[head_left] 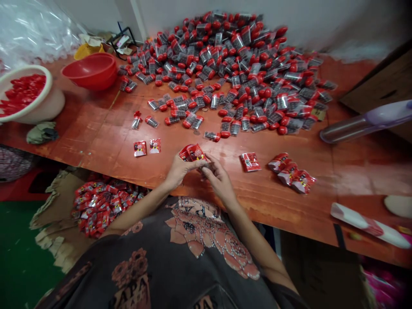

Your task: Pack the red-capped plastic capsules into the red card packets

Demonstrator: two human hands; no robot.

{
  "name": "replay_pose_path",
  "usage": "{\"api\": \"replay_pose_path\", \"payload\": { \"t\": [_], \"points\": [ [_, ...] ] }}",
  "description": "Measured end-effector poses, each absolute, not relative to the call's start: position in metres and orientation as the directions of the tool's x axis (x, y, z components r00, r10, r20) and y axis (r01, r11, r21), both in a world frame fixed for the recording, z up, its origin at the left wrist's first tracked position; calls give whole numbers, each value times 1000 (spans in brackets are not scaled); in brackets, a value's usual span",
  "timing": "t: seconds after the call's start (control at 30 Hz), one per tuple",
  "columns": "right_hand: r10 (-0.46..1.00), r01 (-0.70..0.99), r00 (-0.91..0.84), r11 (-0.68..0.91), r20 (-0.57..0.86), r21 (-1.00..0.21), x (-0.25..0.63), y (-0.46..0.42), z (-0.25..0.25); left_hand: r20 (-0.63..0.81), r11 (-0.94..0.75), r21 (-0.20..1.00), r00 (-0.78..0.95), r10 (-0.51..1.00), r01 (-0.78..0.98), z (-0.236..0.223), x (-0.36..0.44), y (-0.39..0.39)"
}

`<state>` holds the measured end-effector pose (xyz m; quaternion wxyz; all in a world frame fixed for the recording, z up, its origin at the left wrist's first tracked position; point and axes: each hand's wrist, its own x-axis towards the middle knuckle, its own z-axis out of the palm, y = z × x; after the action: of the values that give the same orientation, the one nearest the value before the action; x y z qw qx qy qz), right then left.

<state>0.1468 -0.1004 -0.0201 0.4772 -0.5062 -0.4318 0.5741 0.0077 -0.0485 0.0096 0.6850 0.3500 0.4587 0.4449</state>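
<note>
Both hands meet at the table's front edge around small red printed packets [195, 152]. My left hand [180, 170] is closed on them, its thumb lying across their front. Against their right side, my right hand [219, 177] has its fingers bent in a pinch; what lies between its fingertips is hidden. Left of the hands, a stack of red cards [140, 148] lies beside a single flat card [155, 146]. To the right are a small stack of red packets [250, 162] and an overlapping row of packets [291, 172].
A large heap of clear tubes with red caps [212, 64] covers the table's back. At left stand a white tub [53, 96] of red pieces and a red bowl [90, 71]. An open carton [54, 214] below holds many red packets. A purple-white cylinder [363, 122] lies right.
</note>
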Motion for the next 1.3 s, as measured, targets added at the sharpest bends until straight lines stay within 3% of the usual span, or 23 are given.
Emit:
{"api": "replay_pose_path", "payload": {
  "t": [0.13, 0.3, 0.47, 0.73, 0.83, 0.93, 1.0, 1.17, 1.3],
  "points": [
    [977, -153, -105, -198, -183, -968, 154, -100, -22, -317, 353, 859, 155, 936, -371, 7, 5, -50],
    [974, -154, -58, -225, -219, -962, 153, -99, -28, -378, 448, 810, 248, 892, -377, 0, 6, -58],
    [990, -66, 53, -129, -133, -989, 154, -97, -36, -448, 520, 752, 265, 854, -406, -7, 6, -60],
    [941, -149, 183, -260, -284, -954, 168, -96, -44, -509, 603, 683, 323, 798, -413, -17, 4, -57],
    [929, 17, 281, -257, -242, -966, 192, -96, -52, -587, 635, 637, 258, 767, -437, -20, -5, -52],
    [938, 313, 342, -168, -54, -935, 202, -97, -51, -599, 609, 643, 191, 778, -464, -23, -11, -49],
    [956, 420, 291, -92, 38, -903, 193, -96, -44, -574, 565, 665, 151, 805, -488, -24, -9, -47],
    [999, 270, 40, -31, -21, -962, 147, -79, -33, -542, 519, 672, 128, 831, -528, -27, -1, -45],
    [994, 365, -101, 70, 35, -928, 142, -50, -34, -503, 472, 692, 104, 858, -546, -32, -6, -36]
  ]
}}
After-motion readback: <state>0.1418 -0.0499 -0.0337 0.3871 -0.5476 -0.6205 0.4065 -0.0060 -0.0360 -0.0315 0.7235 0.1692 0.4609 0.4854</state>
